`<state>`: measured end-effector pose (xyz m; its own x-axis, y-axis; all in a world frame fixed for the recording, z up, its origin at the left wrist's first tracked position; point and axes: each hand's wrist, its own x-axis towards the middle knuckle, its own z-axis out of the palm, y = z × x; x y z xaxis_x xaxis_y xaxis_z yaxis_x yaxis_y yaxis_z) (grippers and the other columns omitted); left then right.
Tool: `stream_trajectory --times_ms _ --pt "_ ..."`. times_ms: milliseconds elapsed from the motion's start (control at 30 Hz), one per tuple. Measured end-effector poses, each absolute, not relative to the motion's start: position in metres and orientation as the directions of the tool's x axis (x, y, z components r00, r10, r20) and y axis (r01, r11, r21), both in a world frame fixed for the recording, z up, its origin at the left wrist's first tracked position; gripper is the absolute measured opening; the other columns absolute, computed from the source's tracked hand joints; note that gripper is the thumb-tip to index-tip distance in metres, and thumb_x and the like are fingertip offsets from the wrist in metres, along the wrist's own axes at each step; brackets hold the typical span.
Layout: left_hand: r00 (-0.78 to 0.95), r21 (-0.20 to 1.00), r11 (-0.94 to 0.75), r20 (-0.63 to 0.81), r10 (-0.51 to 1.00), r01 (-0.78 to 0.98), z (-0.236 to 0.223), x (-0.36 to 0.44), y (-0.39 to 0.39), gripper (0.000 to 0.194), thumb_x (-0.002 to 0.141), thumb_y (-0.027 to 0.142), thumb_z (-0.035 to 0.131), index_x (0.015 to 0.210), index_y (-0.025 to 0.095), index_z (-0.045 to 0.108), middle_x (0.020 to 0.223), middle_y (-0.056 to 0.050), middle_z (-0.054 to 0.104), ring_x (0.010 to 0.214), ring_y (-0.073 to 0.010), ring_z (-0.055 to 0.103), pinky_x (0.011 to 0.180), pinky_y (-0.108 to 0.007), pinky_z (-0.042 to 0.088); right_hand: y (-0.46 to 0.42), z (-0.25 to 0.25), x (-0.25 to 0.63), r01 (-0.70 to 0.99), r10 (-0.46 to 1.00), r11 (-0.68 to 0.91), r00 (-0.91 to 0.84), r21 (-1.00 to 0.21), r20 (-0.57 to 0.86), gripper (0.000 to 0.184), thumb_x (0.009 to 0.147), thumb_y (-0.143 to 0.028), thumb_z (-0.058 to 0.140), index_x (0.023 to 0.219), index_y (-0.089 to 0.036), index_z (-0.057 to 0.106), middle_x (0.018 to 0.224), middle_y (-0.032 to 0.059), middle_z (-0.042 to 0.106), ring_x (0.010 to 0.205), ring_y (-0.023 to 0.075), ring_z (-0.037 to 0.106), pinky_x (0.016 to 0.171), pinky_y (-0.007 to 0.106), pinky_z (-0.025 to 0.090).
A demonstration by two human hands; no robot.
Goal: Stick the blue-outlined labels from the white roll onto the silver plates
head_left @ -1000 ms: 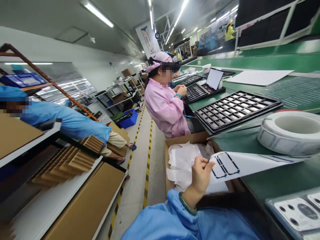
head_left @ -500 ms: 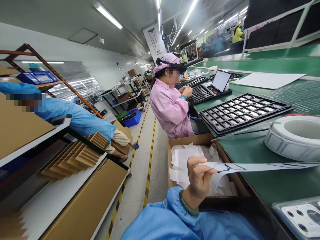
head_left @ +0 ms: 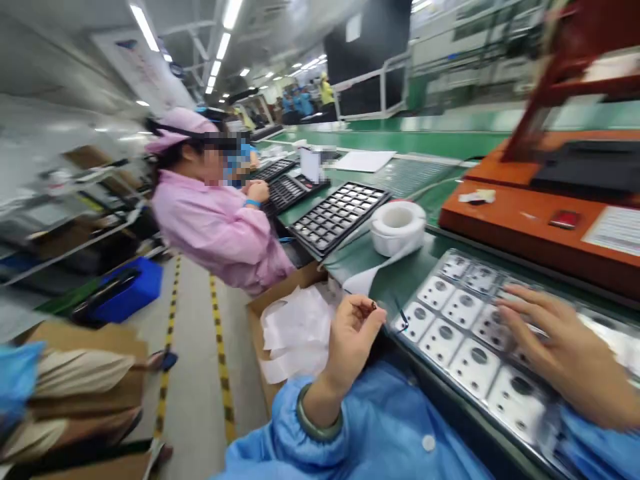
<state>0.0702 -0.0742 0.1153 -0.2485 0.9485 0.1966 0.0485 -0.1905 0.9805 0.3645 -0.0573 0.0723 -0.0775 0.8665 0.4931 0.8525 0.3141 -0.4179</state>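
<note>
My left hand [head_left: 350, 340] is closed in a pinch beside the tray's near left corner. A small dark piece [head_left: 374, 305] shows at its fingertips; its exact shape is too small to tell. Just right of it, a thin dark strip [head_left: 401, 315] stands out over the tray edge. My right hand [head_left: 565, 353] reaches over the clear tray [head_left: 440, 350], fingers stretched out and apart over its parts. White plates with round dark holes [head_left: 465, 363] fill the tray's pockets. Behind the left hand, a white liner strip [head_left: 363, 280] trails from the label roll [head_left: 399, 227].
A cardboard box [head_left: 260, 310] of crumpled white liner [head_left: 295, 327] stands left of the bench. A black compartment tray [head_left: 340, 213] lies beyond the roll. An orange-red fixture [head_left: 520, 220] stands at the right. A co-worker in pink [head_left: 215, 227] sits at the left.
The view has swung right. My left hand no longer holds the stretched liner strip, which now droops from the roll. My right hand has come into view over the tray.
</note>
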Motion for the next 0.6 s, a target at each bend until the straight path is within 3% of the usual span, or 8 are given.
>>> stream_trajectory --times_ms 100,200,267,400,600 --pt "-0.064 0.996 -0.076 0.072 0.995 -0.055 0.12 0.098 -0.059 0.019 0.073 0.029 0.071 0.081 0.017 0.057 0.071 0.002 0.059 0.065 -0.0092 0.058 0.063 -0.02 0.049 -0.066 0.101 0.353 0.724 0.894 0.287 0.034 -0.628 0.447 0.034 0.091 -0.05 0.046 0.098 -0.021 0.063 0.111 0.0138 0.065 0.099 0.0264 0.064 0.08 0.04 0.055" --pt "0.071 0.989 -0.062 0.072 0.995 -0.138 0.125 0.127 -0.043 0.018 0.073 0.026 0.071 0.082 0.017 0.058 0.071 0.003 0.06 0.064 -0.0076 0.058 0.064 -0.018 0.047 -0.078 0.126 0.351 0.51 0.979 0.093 0.111 -0.855 0.173 0.035 0.088 -0.051 0.051 0.102 -0.02 0.062 0.082 0.0076 0.071 0.054 0.0171 0.064 0.054 0.033 0.055" --pt "0.152 0.985 -0.037 0.063 0.986 -0.166 0.128 0.145 -0.037 0.019 0.073 0.026 0.072 0.081 0.017 0.057 0.07 0.004 0.06 0.064 -0.0073 0.058 0.063 -0.018 0.047 -0.088 0.136 0.354 0.347 0.994 -0.021 0.104 -0.938 0.016 0.038 0.083 -0.053 0.057 0.099 -0.019 0.062 0.075 0.0053 0.07 0.046 0.0139 0.059 0.047 0.029 0.053" --pt "0.291 0.994 0.005 0.028 0.956 -0.111 0.132 0.173 -0.033 0.021 0.071 0.027 0.073 0.08 0.017 0.058 0.071 0.003 0.061 0.064 -0.0084 0.058 0.063 -0.019 0.048 -0.103 0.131 0.36 0.071 0.979 -0.194 0.079 -0.978 -0.189 0.042 0.077 -0.055 0.061 0.093 -0.017 0.06 0.066 0.0024 0.067 0.037 0.0093 0.053 0.037 0.023 0.046" --pt "0.381 0.998 -0.035 0.05 0.923 -0.044 0.127 0.198 -0.031 0.02 0.071 0.027 0.073 0.079 0.017 0.058 0.072 0.002 0.06 0.065 -0.0088 0.058 0.063 -0.02 0.049 -0.102 0.103 0.367 -0.026 0.981 -0.195 -0.002 -0.98 -0.195 0.035 0.08 -0.049 0.061 0.092 -0.016 0.058 0.065 -0.0001 0.065 0.035 0.0047 0.048 0.035 0.016 0.04"
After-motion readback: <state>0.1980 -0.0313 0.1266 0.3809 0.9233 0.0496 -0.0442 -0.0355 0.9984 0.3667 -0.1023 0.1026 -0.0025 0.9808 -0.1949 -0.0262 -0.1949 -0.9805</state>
